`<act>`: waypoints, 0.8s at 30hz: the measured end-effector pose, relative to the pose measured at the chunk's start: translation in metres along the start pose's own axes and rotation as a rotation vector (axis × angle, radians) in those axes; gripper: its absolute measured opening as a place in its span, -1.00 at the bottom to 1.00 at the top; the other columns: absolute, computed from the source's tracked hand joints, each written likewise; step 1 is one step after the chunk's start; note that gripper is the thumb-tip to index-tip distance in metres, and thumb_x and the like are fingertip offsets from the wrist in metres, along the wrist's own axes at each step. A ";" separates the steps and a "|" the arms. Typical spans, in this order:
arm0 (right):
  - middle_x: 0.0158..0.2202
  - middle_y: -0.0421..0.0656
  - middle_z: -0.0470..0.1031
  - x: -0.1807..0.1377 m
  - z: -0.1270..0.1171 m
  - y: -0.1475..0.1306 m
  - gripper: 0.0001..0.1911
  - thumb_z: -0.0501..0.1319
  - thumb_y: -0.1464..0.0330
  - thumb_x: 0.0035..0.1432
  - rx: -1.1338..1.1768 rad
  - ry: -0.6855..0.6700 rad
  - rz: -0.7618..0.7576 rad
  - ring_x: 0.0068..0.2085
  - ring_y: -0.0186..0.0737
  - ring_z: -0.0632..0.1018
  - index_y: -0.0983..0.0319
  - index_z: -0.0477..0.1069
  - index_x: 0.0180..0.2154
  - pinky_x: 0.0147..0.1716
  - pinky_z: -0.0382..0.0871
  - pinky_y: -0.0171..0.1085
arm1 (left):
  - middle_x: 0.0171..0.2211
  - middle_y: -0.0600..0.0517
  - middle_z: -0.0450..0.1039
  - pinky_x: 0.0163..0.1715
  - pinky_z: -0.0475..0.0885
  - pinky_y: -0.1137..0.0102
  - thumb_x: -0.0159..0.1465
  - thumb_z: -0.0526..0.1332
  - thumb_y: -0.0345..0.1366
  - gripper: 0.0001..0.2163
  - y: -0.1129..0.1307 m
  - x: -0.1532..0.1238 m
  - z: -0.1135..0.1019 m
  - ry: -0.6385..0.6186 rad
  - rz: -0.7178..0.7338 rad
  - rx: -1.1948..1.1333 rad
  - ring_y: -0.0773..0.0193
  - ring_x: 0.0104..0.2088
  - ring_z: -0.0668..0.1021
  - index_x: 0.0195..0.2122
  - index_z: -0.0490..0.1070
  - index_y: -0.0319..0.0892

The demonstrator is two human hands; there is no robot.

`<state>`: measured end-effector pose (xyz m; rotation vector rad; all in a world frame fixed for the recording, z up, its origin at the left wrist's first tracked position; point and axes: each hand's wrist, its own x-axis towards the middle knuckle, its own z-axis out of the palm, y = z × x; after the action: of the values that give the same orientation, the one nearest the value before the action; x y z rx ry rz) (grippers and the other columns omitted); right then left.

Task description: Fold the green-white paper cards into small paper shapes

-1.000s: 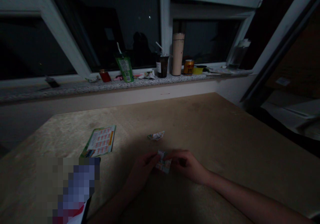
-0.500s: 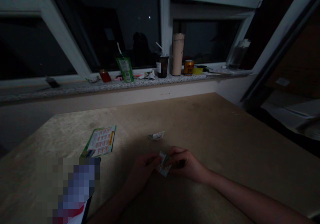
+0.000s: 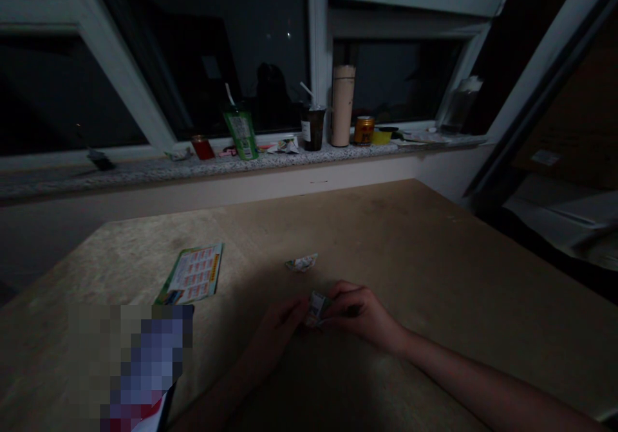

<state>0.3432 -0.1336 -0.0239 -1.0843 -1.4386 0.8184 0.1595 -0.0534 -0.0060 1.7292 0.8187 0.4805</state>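
Between my two hands is a small piece of folded printed paper (image 3: pixel 317 304), pale with green and orange marks. My left hand (image 3: pixel 282 322) pinches its left side, the fingers dim in shadow. On the other side, my right hand (image 3: pixel 360 309) grips the paper's right edge between thumb and fingertips. Just beyond the hands, a folded paper piece (image 3: pixel 302 263) with a similar print lies on the table (image 3: pixel 386 239). Farther left lies a flat printed sheet (image 3: pixel 196 272) with a green border and rows of orange-red print.
A blurred-out phone-like object (image 3: pixel 149 355) lies at the front left. Along the window sill (image 3: pixel 280 160) stand a green pouch (image 3: pixel 241 132) with a straw, a dark drink cup (image 3: pixel 313 129), a tall beige flask (image 3: pixel 343 107), a gold can (image 3: pixel 364 131) and a red jar (image 3: pixel 202 147).
The lower part of the paper in my hands has been folded up, so it looks shorter. My right fingers have shifted slightly along its edge. Everything else stays put.
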 end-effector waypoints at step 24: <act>-0.54 -0.30 0.22 0.001 0.003 -0.007 -0.65 0.22 0.10 0.14 -0.086 -0.103 0.193 -0.50 -0.38 0.25 0.26 0.34 -0.44 -0.55 0.09 -0.38 | -0.36 0.07 0.57 -0.33 0.37 0.43 0.26 0.17 -0.16 -0.78 0.004 -0.002 0.005 -0.152 0.057 0.003 0.17 -0.32 0.56 -0.24 0.54 -0.13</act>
<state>0.3395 -0.1346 -0.0171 -1.2772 -1.4819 0.9676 0.1624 -0.0583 -0.0038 1.7724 0.6637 0.3810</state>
